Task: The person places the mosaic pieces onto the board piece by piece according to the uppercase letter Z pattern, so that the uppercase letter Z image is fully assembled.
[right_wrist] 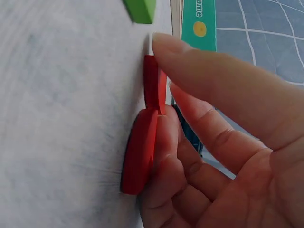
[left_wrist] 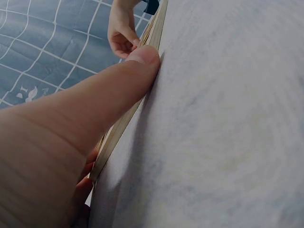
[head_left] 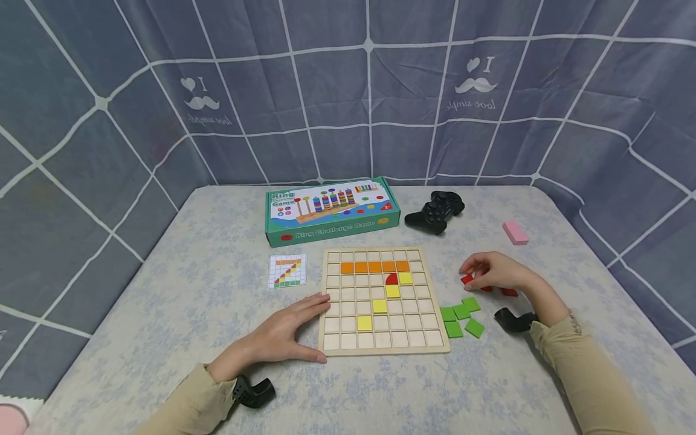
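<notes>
A wooden grid board (head_left: 383, 341) lies flat at the middle of the table (head_left: 163, 296). Five orange squares (head_left: 374, 267) fill a row near its far edge; below them, four yellow squares (head_left: 379, 306) step diagonally down to the left, with one rounded red piece (head_left: 391, 280) beside the topmost yellow. Judging by the small pattern card (head_left: 287, 270) just beyond the board's left side, the orange and yellow parts look done; more red pieces along the diagonal and a green bottom row appear left.

The hands are apart. The left hand (head_left: 284, 331), fingers extended, touches the board's left edge. The right hand (head_left: 501, 270) is at the loose red pieces (head_left: 509, 292) right of the board, fingers bent and thumb against one; whether it is pinched, I cannot tell. Five green squares (head_left: 461, 312) lie nearer the person. Farther back are a game box (head_left: 333, 212), a black controller (head_left: 437, 211) and a pink block (head_left: 515, 233).
</notes>
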Action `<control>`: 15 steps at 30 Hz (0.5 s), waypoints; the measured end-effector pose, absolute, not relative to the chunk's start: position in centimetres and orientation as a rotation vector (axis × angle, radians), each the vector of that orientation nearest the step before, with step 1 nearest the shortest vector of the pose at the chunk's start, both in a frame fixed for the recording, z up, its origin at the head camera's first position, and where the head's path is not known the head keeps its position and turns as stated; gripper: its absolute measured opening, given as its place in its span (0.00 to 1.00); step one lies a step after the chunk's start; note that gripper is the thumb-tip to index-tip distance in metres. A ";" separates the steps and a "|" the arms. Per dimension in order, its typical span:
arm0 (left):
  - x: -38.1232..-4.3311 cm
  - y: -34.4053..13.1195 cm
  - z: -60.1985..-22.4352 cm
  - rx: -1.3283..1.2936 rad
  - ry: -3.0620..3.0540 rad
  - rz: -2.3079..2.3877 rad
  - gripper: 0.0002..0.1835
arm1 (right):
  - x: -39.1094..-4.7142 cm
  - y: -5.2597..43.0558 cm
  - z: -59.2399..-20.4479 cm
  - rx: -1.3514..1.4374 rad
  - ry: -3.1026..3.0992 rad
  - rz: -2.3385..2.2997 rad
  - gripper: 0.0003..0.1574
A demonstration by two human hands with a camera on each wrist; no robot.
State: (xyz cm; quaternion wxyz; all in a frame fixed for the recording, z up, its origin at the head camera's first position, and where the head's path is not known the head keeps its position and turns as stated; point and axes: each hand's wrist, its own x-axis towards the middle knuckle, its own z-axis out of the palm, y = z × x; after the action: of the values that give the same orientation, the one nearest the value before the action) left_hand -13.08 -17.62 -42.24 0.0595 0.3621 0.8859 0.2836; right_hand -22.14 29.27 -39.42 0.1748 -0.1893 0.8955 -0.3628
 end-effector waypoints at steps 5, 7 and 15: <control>-13.2 -17.6 -42.3 1.087 2.676 0.856 0.52 | -22.1 29.1 -39.4 -0.466 2.582 -1.002 0.25; -13.2 -17.6 -42.3 1.086 2.678 0.853 0.52 | -22.1 29.0 -39.4 -0.441 2.593 -1.001 0.24; -13.1 -17.6 -42.3 1.097 2.676 0.859 0.52 | -21.9 28.6 -39.2 -0.425 2.570 -1.008 0.23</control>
State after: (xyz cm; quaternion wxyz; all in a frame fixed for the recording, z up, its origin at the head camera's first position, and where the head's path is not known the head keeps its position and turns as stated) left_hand -13.11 -17.63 -42.26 0.0624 0.3629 0.8852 0.2842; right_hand -21.93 28.58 -39.21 0.1733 -0.1500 0.9062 -0.3553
